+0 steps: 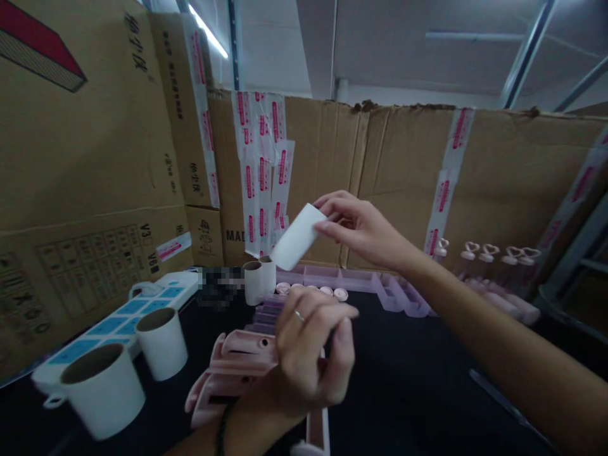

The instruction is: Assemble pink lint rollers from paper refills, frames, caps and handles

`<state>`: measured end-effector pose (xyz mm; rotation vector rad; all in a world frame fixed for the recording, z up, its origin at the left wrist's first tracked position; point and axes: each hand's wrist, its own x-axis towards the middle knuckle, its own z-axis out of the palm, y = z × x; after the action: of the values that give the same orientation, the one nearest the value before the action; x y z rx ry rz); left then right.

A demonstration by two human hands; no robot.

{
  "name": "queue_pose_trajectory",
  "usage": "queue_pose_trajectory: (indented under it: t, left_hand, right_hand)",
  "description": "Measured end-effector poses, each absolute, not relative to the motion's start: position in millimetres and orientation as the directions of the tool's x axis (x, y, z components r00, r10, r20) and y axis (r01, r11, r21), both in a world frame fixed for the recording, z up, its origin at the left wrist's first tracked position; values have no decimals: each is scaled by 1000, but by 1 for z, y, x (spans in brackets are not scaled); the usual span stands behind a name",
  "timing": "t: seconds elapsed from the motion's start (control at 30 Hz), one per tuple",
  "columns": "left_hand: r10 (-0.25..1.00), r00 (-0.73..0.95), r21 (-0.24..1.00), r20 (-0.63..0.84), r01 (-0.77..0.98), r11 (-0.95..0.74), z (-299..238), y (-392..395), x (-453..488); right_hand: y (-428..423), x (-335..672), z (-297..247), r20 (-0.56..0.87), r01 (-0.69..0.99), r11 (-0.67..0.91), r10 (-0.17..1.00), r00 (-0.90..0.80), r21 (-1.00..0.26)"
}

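Observation:
My right hand (361, 231) is raised in the middle of the view and pinches a small white label or card (298, 237) by one end between thumb and fingers. My left hand (311, 351) is lower and nearer, with a ring on one finger; its fingers curl around a pink plastic part (237, 367) lying on the dark table (418, 380). What exactly sits inside the left fingers is hidden.
White tape rolls (102, 386) (161, 342) and a white-and-blue power strip (118, 316) lie at the left. Two more white rolls (259, 278), pink trays (361, 282) and heart-topped pink items (489, 253) line the back. Taped cardboard boxes (85, 164) wall in the table.

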<state>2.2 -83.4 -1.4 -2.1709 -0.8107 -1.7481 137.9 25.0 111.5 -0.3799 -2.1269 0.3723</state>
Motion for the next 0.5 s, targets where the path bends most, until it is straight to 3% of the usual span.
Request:
queue_pose_trajectory:
  t: [0.1,0.27,0.33,0.4,0.47,0.5]
  left_hand:
    - [240,-79,225,968,701,-676,15,-70,1]
    - [662,57,537,747,536,-652,22,-37,-1]
    - [741,18,654,671,458,-603,17,-25,-5]
    - [767,-113,736,632,398,-548,13,-16,-9]
    - [786,-187,788,589,349,-507,10,-9,-12]
    - [799,-205,810,565,321,-491,9,-7,-13]
  right_hand:
    - [23,174,96,694,197,855,507,-512,-479]
    - [15,179,58,644,114,792,562,-519,-600]
    - [20,177,41,638,131,767,605,-477,-628]
    - [31,177,18,627,294,744,666,-404,-600]
    - [46,180,-9,583,582,691,704,-406,-429]
    - [54,183,-23,550,624,673,719,-425,-397]
